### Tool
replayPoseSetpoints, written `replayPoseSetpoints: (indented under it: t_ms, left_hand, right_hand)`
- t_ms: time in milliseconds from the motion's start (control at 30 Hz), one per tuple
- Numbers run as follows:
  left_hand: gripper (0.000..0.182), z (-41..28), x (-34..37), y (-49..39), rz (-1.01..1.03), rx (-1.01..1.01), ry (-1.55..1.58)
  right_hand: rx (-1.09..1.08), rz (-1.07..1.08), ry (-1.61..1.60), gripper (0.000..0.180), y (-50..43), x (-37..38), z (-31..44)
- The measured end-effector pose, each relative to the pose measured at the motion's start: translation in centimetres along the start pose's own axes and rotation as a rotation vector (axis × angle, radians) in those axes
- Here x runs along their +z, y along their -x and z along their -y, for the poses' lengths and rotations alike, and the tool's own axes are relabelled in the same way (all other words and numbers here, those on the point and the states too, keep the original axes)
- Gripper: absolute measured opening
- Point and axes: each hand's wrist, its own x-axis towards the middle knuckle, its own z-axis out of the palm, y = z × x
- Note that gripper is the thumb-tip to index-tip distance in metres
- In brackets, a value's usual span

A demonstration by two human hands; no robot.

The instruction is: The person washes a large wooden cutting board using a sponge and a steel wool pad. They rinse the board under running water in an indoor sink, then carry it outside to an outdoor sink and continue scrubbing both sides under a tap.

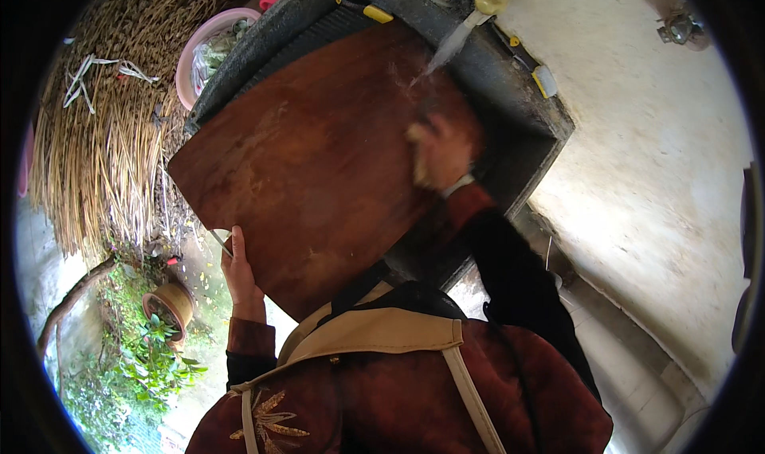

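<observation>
A large reddish-brown wet board (311,149) lies tilted across a dark stone sink (541,161). My left hand (242,275) grips its lower left edge, the thumb on top. My right hand (439,149), blurred, presses on the right part of the board; a yellowish scrubber, perhaps a brush or sponge, shows at its fingers (419,161). Water (448,48) runs from a tap with a yellowish fitting (490,1) onto the board's upper right part, just above my right hand.
Yellow-handled tools lie on the sink's rim, one at the top (378,14), one at the right (544,81). A pink basin (185,83) holding bags or greens stands left of the sink beside piled dry stalks (107,167). A potted plant (170,310) stands lower left; a pale wall (645,155) rises right.
</observation>
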Motion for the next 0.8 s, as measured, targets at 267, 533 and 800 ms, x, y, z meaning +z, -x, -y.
replayPoseSetpoints:
  t_ms: [267, 533, 800]
  left_hand:
    - [0.026, 1.2, -1.0, -0.8, -0.03, 0.154, -0.191]
    - [0.034, 1.1, -0.8, -0.6, -0.122, 0.235, -0.306]
    - [0.039, 1.2, -0.8, -0.6, -0.123, 0.224, -0.335]
  right_hand:
    - [0.332, 0.007, -0.101, 0.041, -10.5, 1.6, -8.8]
    - [0.738, 0.038, -0.343, 0.06, -19.5, 0.3, -2.6]
    - [0.198, 0.084, -0.389, 0.04, -15.4, -0.4, 4.8]
